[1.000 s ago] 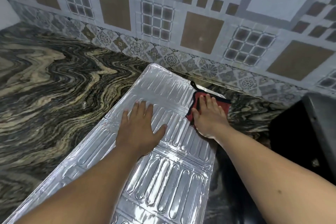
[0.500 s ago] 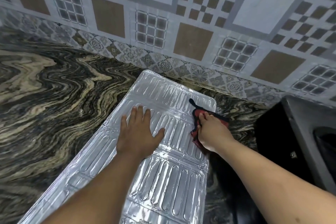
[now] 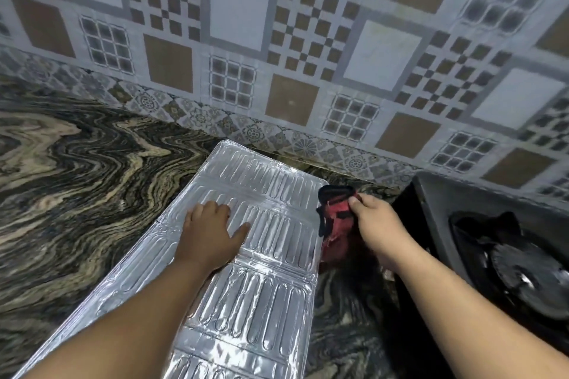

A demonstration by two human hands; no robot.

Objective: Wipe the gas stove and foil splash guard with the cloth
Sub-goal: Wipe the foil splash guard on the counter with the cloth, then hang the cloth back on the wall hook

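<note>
cloth (image 3: pixel 338 218): I note red, black edging
splash guard (image 3: pixel 264 292): silver, ribbed
desk (image 3: pixel 77 169): black with cream swirls
wall tiles (image 3: pixel 240 9): brown, grey, white checks
stove (image 3: pixel 505 258): black

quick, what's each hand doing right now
Left hand: open, fingers flat on the foil splash guard.
Right hand: closed, pinching the red cloth off the guard's right edge.

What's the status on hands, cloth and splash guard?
Left hand flat on foil splash guard. Right hand grips red cloth off guard's right edge. Nothing blocking.
</note>
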